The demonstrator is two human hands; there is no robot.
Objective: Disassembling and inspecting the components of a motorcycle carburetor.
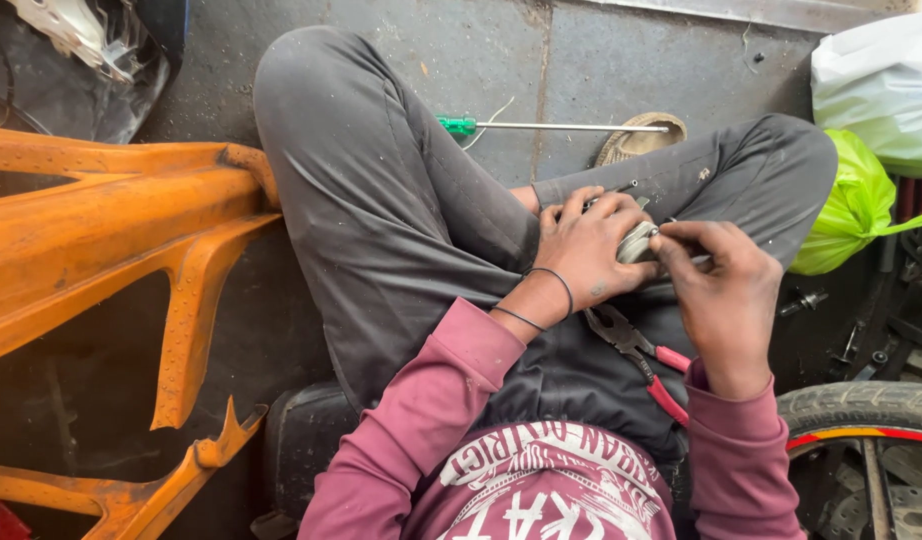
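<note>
Right, person sits cross-legged on a concrete floor (621,50), both hands over the lap. Left hand (589,250) is curled round a small grey metal part (637,243), fingers wrapped over its top and far side, so it's gripped firmly just above the right knee. Right hand (721,290) meets the part from the other side w/ thumb and forefinger pinched at its edge (can't tell what exactly they pinch, too small). Red-handled pliers (636,352) lie on the lap just below the hands, jaws toward the left wrist. Green-handled screwdriver (541,126) lies on the floor beyond the knees. Orange plastic panel (111,230) at left, green bag (856,200) at right, tyre (861,410) near the right elbow.
</note>
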